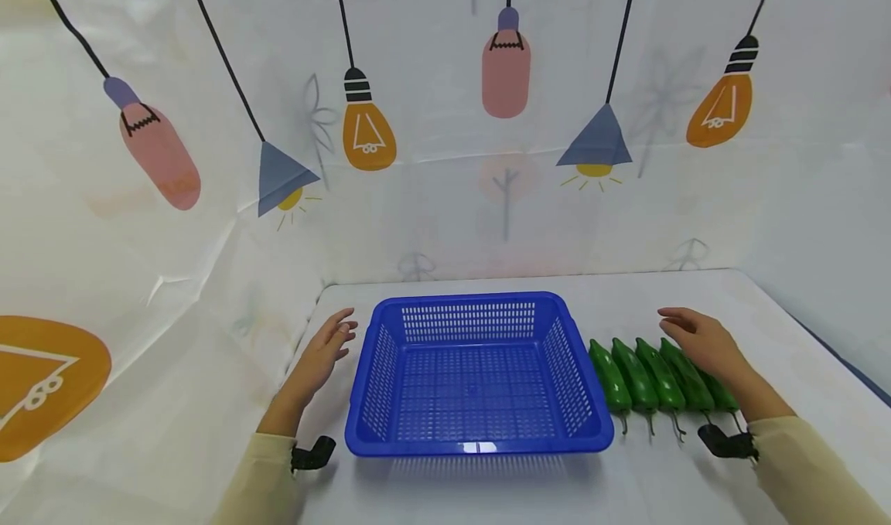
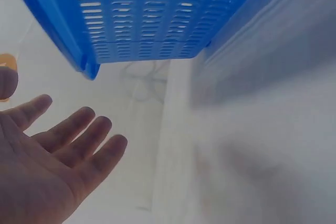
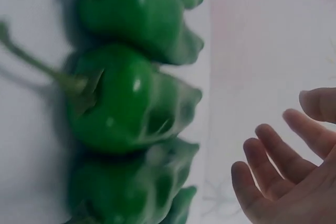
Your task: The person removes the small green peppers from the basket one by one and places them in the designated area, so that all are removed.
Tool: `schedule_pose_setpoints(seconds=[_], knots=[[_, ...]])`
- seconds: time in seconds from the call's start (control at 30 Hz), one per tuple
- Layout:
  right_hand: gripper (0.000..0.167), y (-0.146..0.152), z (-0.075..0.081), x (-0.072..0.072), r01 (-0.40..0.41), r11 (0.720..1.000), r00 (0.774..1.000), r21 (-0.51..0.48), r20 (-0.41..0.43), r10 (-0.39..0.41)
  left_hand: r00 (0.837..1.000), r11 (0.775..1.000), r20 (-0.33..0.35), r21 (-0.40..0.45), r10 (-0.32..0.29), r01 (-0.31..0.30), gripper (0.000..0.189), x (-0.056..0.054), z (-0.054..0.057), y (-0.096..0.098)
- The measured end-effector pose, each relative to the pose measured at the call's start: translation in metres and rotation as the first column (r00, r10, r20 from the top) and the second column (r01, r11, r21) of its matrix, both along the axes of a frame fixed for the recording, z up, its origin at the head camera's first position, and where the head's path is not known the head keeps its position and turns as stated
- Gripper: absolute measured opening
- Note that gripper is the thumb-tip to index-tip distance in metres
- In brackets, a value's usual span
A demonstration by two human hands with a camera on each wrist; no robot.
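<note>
A blue plastic basket with slotted walls stands on the white table, and nothing lies in it. To its right several green peppers lie side by side in a row, stems toward the person. My left hand hovers left of the basket, apart from it, fingers relaxed and holding nothing. Over the right end of the pepper row is my right hand, which partly hides the last peppers. In the right wrist view its loose fingers are apart from the peppers.
The white tabletop ends at a wall sheet printed with hanging lamps and bulbs. Another stretch of sheet closes off the left side. Dark straps with small black devices sit at both wrists.
</note>
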State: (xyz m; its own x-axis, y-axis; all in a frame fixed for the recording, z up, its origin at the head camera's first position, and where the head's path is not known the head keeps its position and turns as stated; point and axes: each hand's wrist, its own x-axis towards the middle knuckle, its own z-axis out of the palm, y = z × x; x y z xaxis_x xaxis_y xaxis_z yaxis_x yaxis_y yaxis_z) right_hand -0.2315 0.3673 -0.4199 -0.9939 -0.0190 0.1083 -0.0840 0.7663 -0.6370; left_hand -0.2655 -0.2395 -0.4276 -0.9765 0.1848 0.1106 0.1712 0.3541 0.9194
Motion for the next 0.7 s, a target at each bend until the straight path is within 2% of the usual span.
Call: schedule_pose_setpoints(seconds=[0.17,0.33,0.57,0.7], knots=[[0.05,-0.014,0.007,-0.004,-0.03,1.0,0.999,0.0,-0.012,0.03,0.999,0.996,-0.024,-0.083,-0.02,0.018,0.049,0.001,0.008,-0.003],[0.052,-0.029,0.017,-0.009,-0.045,0.999,0.999,0.028,-0.017,0.045,0.998,0.983,-0.046,-0.176,-0.054,0.045,0.051,0.002,0.016,-0.002],[0.061,-0.051,0.029,-0.017,-0.065,0.995,0.998,0.07,0.012,0.064,0.992,0.951,-0.114,-0.307,-0.06,0.022,0.055,0.001,0.023,0.002],[0.065,-0.06,0.035,-0.021,-0.079,0.992,0.997,0.098,0.032,0.077,0.986,0.929,-0.135,-0.368,-0.093,0.037,0.057,0.001,0.028,0.006]])
